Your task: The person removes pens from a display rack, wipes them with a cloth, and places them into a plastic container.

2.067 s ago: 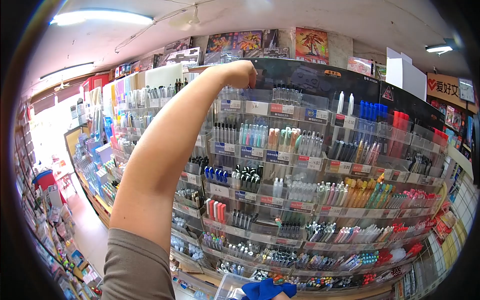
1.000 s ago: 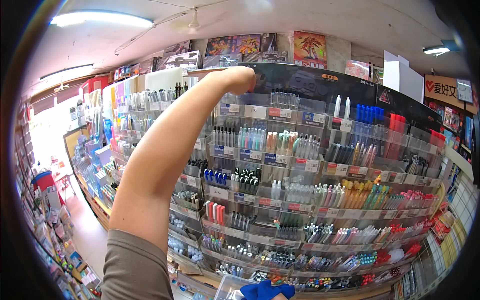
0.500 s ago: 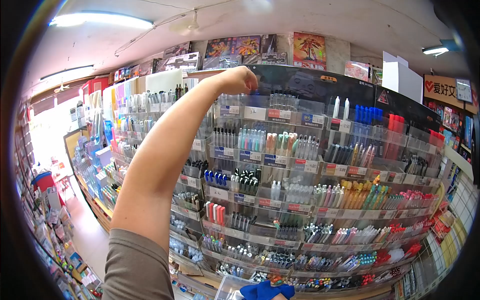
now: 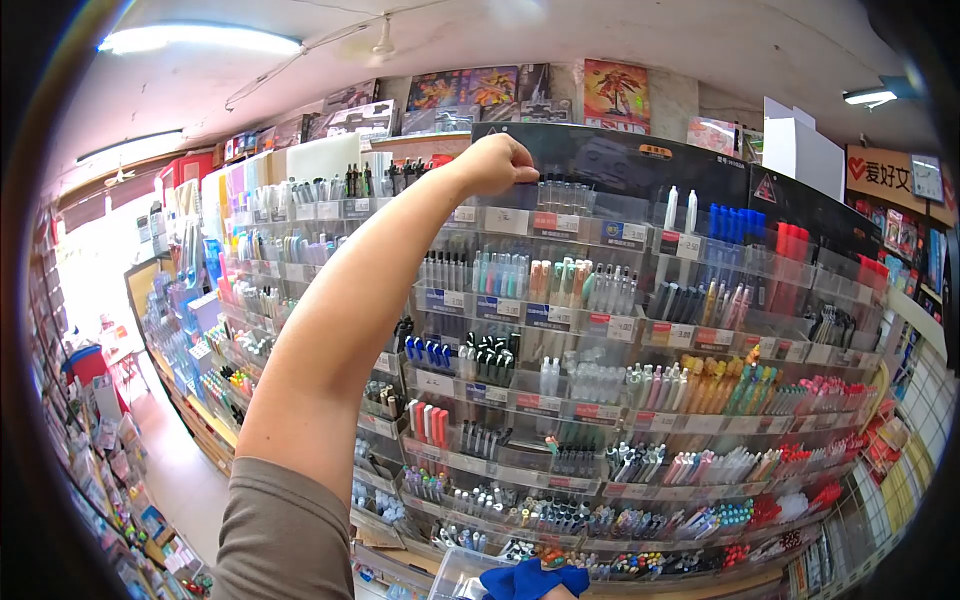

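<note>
I see right hand [image 4: 560, 594], mostly out of frame, by blue cloth [image 4: 536, 579]; grip hidden. Left hand [image 4: 497, 165] nearer top-row pens [image 4: 566, 198]; curled, can't tell whether gripping. Pens stand near-upright, just right of it.

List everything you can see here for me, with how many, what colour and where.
Rack: one, clear, centre
Clear pens: several, clear, top row
White pens: two upright, white, upper right
Blue pens: several, blue, upper right
Red pens: several, red, upper right
Price tags: many, mostly white, shelf fronts
Panel: black, behind top row
Orange box: one, above panel
White box: one, upper right
Lights: three, white, ceiling
Sign: one, tan, far right
Clear box: one, bottom
Fabric: one, blue, bottom
Sleeve: one, grey-brown, lower left
Left hand: one, raised near top row
Right hand: one, mostly hidden, bottom edge
</note>
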`<state>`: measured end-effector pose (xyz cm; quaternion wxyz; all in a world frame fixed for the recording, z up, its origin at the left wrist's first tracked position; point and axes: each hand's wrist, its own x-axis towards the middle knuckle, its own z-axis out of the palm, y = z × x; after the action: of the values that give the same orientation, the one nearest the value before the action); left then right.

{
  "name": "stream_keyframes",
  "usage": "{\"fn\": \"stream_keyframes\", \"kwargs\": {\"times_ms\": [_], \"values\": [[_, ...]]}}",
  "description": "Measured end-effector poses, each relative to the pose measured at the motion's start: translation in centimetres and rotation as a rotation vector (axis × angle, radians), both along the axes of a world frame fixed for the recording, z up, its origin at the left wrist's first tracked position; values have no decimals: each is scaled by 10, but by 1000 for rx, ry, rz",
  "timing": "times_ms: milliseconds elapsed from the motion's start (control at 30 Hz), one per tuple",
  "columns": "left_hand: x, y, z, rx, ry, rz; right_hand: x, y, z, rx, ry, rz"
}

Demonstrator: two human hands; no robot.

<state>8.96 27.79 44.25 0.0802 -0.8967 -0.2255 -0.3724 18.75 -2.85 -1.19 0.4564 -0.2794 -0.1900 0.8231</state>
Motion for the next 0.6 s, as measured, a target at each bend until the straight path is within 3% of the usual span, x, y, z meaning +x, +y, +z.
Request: {"fn": "stream_keyframes", "kwargs": {"times_ms": [133, 300, 400, 500, 600], "values": [[-10, -5, 11, -14, -158, 9, 1, 0, -1, 1, 3, -4], [-53, -6, 33, 156, -488, -152, -1, -2, -2, 1, 10, -12], [-80, -12, 35, 19, -693, -270, -2, -2, -3, 1, 17, -21], [-96, -40, 6, -134, -649, -319, -1, -2, -5, 20, 35, -37], [-93, -98, -74, -416, -445, -221, 1, 4, -7, 65, 51, -69]]}}
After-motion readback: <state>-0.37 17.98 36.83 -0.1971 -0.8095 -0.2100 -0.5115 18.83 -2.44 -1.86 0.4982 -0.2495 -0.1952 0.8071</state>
